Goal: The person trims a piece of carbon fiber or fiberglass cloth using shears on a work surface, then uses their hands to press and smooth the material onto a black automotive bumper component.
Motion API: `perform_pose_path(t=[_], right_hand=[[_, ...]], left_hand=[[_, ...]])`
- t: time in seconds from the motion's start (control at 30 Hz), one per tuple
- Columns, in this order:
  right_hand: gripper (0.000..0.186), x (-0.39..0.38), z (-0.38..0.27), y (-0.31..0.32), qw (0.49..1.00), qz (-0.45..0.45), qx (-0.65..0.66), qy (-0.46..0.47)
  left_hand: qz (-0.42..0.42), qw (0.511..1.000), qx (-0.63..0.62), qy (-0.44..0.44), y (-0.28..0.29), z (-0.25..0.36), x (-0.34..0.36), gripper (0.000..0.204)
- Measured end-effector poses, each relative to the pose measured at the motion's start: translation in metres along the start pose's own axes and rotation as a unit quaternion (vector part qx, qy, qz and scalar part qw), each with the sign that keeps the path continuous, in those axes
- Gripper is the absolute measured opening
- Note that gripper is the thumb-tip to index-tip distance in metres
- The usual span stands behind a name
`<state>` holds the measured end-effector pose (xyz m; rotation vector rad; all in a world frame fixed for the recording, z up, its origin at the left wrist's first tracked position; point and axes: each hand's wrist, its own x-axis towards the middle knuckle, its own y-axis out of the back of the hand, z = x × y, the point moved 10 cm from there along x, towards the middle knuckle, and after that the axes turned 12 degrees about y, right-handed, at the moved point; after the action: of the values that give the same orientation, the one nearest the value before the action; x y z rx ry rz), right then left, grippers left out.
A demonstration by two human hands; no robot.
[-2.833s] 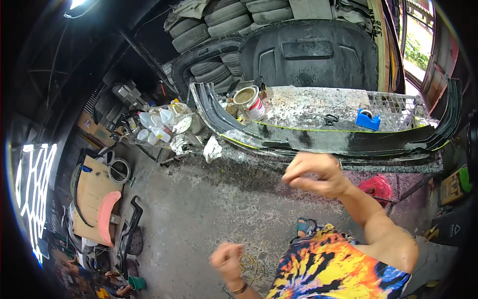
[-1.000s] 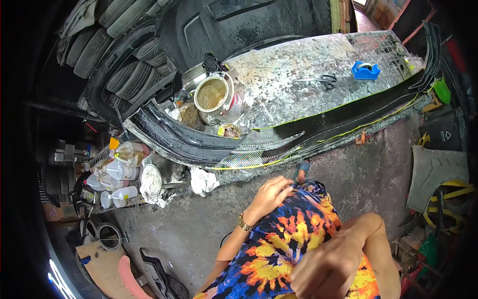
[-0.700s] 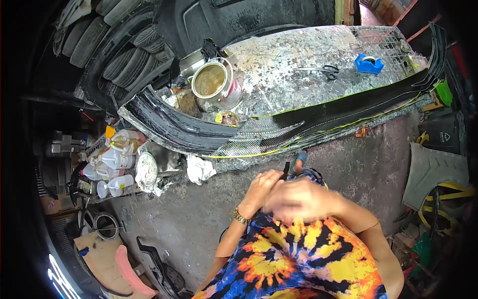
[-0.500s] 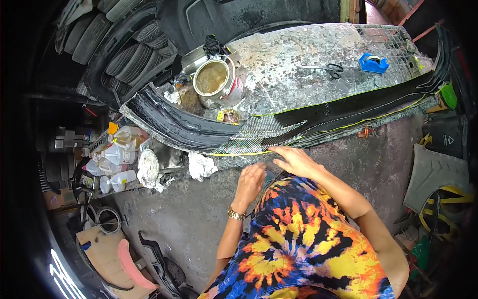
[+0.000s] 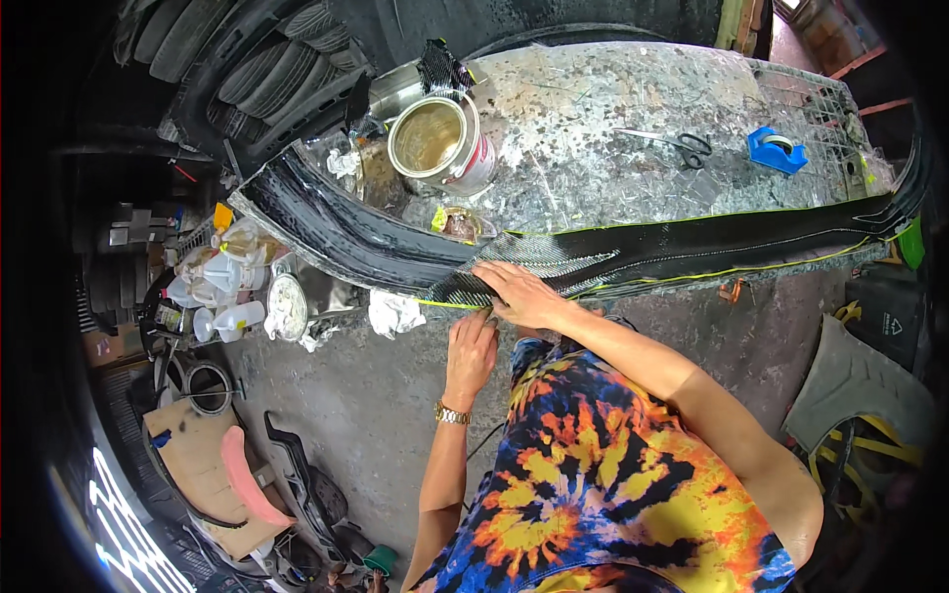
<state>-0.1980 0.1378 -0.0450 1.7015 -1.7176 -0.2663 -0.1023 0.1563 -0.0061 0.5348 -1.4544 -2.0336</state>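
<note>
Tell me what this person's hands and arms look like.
The left hand and right hand wear no gloves, and no sleeve covers either forearm. A metal-link band, silver to gold in tone, circles the left wrist; the right one shows none.

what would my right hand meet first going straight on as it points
The right hand would probably meet the curved black panel's bare stretch, past the woven sheet; depth is unclear.

The stained table [image 5: 583,109] bears a long panel [image 5: 712,237], can [image 5: 476,170], scissors [image 5: 680,141], tape dispenser [image 5: 774,158].

Left fingers [image 5: 476,332] — contact with black strip [image 5: 652,249] unclear; hood [image 5: 593,16] — cut by top edge.
</note>
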Motion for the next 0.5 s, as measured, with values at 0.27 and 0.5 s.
perform_pose_path(t=[0.27,0.5], right_hand=[[0.052,0.011,-0.009,0.023,0.998,0.018,-0.050,-0.019],[0.035,-0.030,0.029,0.137,0.956,0.161,-0.194,-0.148]], left_hand=[[-0.007,0.998,-0.043,-0.037,0.021,-0.018,0.014,0.024],[-0.054,0.993,0.011,-0.105,0.000,0.006,0.056,0.041]])
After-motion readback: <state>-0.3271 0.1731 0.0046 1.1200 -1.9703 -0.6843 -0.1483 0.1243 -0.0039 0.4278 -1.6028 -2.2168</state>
